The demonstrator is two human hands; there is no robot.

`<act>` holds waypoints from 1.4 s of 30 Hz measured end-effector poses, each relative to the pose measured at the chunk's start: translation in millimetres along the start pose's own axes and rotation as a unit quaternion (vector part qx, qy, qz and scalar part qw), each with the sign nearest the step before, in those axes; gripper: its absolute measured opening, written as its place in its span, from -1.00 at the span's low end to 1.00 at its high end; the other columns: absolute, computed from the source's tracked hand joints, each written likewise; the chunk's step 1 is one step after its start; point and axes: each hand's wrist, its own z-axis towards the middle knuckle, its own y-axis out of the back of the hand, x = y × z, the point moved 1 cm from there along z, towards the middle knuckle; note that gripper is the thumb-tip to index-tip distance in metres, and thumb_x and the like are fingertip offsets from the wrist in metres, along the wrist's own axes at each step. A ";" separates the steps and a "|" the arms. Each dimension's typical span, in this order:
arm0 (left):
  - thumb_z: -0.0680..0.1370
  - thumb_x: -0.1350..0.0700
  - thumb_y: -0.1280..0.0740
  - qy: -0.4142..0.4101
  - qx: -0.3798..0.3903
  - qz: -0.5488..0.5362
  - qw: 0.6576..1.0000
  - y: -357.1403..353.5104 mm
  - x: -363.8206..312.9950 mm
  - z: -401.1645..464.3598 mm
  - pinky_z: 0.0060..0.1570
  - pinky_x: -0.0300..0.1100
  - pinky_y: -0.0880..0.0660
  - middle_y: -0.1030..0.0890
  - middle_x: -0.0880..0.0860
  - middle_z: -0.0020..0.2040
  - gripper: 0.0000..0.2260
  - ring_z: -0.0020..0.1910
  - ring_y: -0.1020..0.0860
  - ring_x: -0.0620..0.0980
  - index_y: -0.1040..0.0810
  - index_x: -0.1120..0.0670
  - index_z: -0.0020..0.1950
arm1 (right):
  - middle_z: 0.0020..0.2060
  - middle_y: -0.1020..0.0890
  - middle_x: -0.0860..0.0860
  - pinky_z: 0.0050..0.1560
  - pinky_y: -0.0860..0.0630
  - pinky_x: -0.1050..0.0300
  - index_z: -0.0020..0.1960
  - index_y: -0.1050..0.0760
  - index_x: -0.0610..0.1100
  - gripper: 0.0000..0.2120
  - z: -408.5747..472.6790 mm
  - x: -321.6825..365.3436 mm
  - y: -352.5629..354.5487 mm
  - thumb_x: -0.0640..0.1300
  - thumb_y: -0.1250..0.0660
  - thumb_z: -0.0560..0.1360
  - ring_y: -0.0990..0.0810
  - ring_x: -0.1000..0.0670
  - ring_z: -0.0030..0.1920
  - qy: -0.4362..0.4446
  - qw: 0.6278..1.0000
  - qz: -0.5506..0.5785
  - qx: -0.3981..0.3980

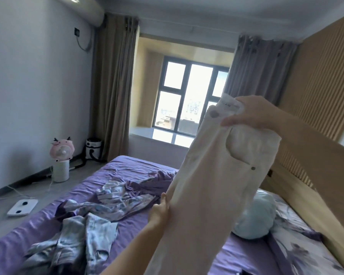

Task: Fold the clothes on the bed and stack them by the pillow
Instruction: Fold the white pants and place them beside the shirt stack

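You hold the cream trousers [211, 175] up over the purple bed [127, 225], your right hand [254, 114] gripping the waistband, your left hand [160, 211] flat with straight fingers [164, 199] against the leg, crumpled clothes [99, 207] lying below beside the pale blue pillow [256, 217].
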 end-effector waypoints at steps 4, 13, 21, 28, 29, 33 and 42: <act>0.59 -0.28 -0.06 0.010 0.142 -0.096 0.985 -17.1 -8.7 -7.6 0.37 -0.08 -0.27 -0.44 -0.10 0.23 -0.62 0.25 -0.40 -0.09 -0.40 -0.11 0.26 | -0.23 -0.58 -0.07 -0.21 -0.39 0.12 -0.17 -0.48 -0.16 -0.55 -2.7 0.3 0.2 0.23 -0.45 0.31 -0.53 0.00 -0.20 -0.005 1.000 -0.002 -0.005; 0.60 -0.18 -0.13 0.023 0.338 -0.265 0.903 -28.1 -46.7 -7.2 0.09 -0.06 -0.49 -0.65 0.07 0.10 -0.60 0.03 -0.60 0.02 -0.59 0.04 0.18 | -0.18 -0.59 0.09 -0.22 -0.33 0.32 -0.01 -0.51 -0.01 -0.65 -12.7 -14.2 21.7 0.20 -0.42 0.37 -0.52 0.16 -0.16 -0.007 0.999 -0.010 -0.034; 0.54 -0.05 -0.32 0.063 0.315 -0.302 0.898 -35.8 -64.6 11.8 -0.05 -0.03 -0.52 -0.68 0.11 -0.27 -0.75 -0.24 -0.66 0.03 -0.64 0.12 -0.01 | -0.23 -0.60 -0.01 -0.22 -0.38 0.15 -0.10 -0.51 -0.12 -0.61 -24.6 -43.8 14.0 0.20 -0.42 0.35 -0.52 0.09 -0.23 -0.063 0.996 -0.034 -0.049; 0.45 0.14 -0.47 -0.066 0.137 -0.139 0.979 -10.5 -65.1 13.1 -0.21 -0.17 -0.47 -0.61 0.05 -0.27 -0.83 -0.24 -0.56 0.01 -0.61 0.16 -0.01 | -0.30 -0.56 0.08 -0.17 -0.43 0.03 -0.17 -0.45 -0.04 -0.57 -43.2 -77.4 -4.4 0.31 -0.39 0.27 -0.54 0.02 -0.21 -0.132 0.989 -0.043 -0.041; 0.43 0.06 -0.49 -0.128 0.059 -0.073 0.987 -9.1 -64.5 12.8 -0.19 -0.15 -0.51 -0.62 0.03 -0.28 -0.82 -0.21 -0.59 0.03 -0.62 0.12 -0.07 | -0.30 -0.56 0.07 -0.18 -0.43 0.03 -0.19 -0.45 -0.04 -0.59 -44.9 -78.8 -6.8 0.29 -0.40 0.29 -0.53 0.02 -0.22 -0.136 0.989 -0.034 -0.043; 0.38 -0.13 -0.47 -0.263 -0.186 0.140 0.936 -4.0 -66.0 11.2 0.05 0.00 -0.42 -0.58 0.20 -0.03 -0.67 0.07 -0.51 0.26 -0.62 0.14 -0.10 | -0.23 -0.61 0.04 -0.12 -0.47 0.02 -0.10 -0.50 -0.04 -0.61 -53.1 -85.1 -11.1 0.25 -0.41 0.31 -0.57 0.02 -0.18 -0.144 0.987 0.043 -0.065; 0.56 -0.03 -0.29 -0.390 -0.194 0.098 0.895 15.0 -88.8 -35.9 -0.17 -0.02 -0.36 -0.52 0.12 -0.16 -0.72 -0.18 -0.48 0.14 -0.35 0.18 -0.05 | -0.28 -0.61 0.07 -0.27 -0.39 0.16 -0.18 -0.52 -0.03 -0.74 -90.6 -94.9 -18.6 0.14 -0.46 0.36 -0.56 0.08 -0.25 -0.166 0.955 0.218 -0.115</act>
